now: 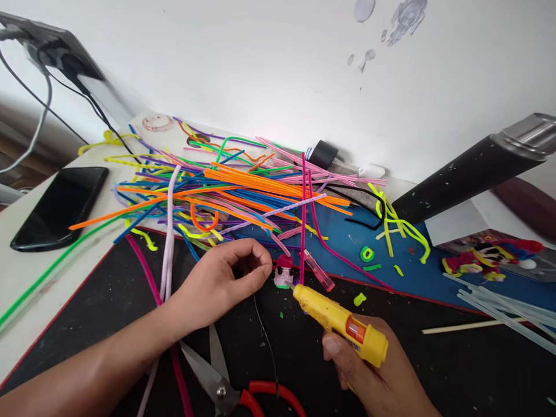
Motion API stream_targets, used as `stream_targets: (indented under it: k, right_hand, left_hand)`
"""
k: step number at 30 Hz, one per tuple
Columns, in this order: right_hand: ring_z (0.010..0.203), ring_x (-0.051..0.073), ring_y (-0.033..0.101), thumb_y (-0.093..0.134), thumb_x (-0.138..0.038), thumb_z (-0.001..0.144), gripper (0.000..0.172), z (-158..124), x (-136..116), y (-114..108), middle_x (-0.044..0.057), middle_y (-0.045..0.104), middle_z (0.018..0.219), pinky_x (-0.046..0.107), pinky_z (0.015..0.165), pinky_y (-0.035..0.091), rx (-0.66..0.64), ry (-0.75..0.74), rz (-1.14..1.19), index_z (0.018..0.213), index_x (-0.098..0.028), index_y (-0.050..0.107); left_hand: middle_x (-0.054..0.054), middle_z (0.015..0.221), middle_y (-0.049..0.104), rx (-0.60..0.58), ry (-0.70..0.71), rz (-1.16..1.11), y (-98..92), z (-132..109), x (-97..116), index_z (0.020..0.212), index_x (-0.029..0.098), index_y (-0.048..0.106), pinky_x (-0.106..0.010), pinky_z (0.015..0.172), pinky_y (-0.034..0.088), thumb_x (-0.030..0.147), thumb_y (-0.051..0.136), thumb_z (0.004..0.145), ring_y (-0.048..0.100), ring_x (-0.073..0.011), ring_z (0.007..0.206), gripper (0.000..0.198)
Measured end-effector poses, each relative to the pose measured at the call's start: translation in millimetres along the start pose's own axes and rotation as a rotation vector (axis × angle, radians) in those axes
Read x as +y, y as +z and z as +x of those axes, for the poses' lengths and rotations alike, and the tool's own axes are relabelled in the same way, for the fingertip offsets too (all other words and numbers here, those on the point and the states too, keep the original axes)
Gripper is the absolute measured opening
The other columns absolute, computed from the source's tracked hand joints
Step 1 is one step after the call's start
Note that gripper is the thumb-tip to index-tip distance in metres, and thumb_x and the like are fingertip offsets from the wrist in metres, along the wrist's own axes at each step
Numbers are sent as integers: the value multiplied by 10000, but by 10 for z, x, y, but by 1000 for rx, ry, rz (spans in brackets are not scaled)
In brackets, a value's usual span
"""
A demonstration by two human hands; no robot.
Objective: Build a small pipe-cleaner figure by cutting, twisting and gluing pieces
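My right hand (360,359) is wrapped round a yellow glue gun (332,315), whose nozzle points left at a small pink and white figure (284,273) with dark eyes and a magenta top. The nozzle tip is at the figure's lower right side. Just left of the figure, my left hand (230,275) has thumb and forefinger pinched together; what lies between them, if anything, is too small to make out. A thin black cord (266,336) runs down below that hand. Behind the figure is a pink cutter (319,270).
Colourful pipe cleaners (243,185) are heaped across the back. Red-handled scissors (221,388) lie open at the front. A phone (58,205) is at the left. To the right are a black cylinder (469,168), clear glue sticks (508,310) and a wooden stick (460,327).
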State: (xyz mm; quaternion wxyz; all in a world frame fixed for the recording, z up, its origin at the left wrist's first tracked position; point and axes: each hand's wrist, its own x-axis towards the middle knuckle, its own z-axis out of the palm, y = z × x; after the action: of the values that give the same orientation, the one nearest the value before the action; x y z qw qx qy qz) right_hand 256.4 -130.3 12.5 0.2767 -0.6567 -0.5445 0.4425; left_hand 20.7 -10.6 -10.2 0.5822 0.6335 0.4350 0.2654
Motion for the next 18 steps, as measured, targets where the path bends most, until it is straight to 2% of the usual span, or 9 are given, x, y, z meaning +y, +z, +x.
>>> stream_targets:
  k: [11, 18]
  right_hand:
    - [464, 143, 537, 494, -799, 992, 648, 21, -22, -8, -14, 544, 522, 240, 457, 434, -35, 14, -5, 682, -231, 534]
    - [463, 145, 530, 525, -788, 983, 637, 17, -23, 5, -10, 545, 516, 243, 448, 428, -5, 17, 6, 671, -233, 533]
  left_hand:
    - [7, 775, 657, 7, 20, 20, -4, 7, 26, 837, 184, 669, -230, 644, 464, 334, 692, 928, 554, -135, 699, 176]
    - [8, 769, 650, -1, 21, 29, -4, -4, 21, 839, 186, 670, -231, 628, 453, 328, 680, 936, 545, -132, 686, 172]
